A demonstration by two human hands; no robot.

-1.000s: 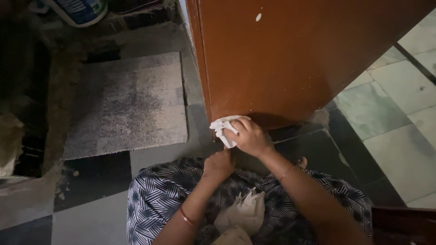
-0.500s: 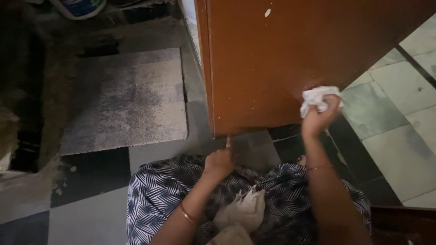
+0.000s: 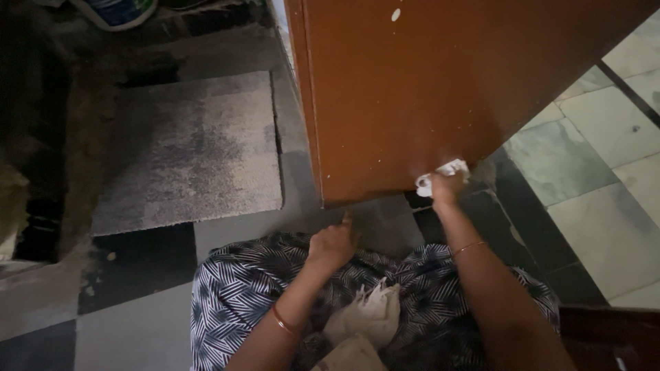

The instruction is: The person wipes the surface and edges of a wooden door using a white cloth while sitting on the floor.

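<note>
Dim tiled floor (image 3: 584,144), pale squares at right, dark ones near the person; grey mat (image 3: 189,151) lies flat at left. Brown door (image 3: 440,89) stands upright, its bottom edge running left to right just above the floor, face toward the camera. Patterned skirt (image 3: 240,295) covers the lap, with a crumpled pale cloth (image 3: 364,319) lying on it.

Right hand (image 3: 445,191) is closed around a bunched white rag (image 3: 443,172), pressing it against the door's lower right part, just above the bottom edge. Rag is a wad, no clear long axis; it faces into the door.

Left hand (image 3: 332,244) is loosely curled, holds nothing, one finger pointing up at the door's bottom corner, whether it touches I cannot tell.

Step looks like wiping the door's lower strip. Next move would call for firm pressure and a stroke along the bottom edge.
</note>
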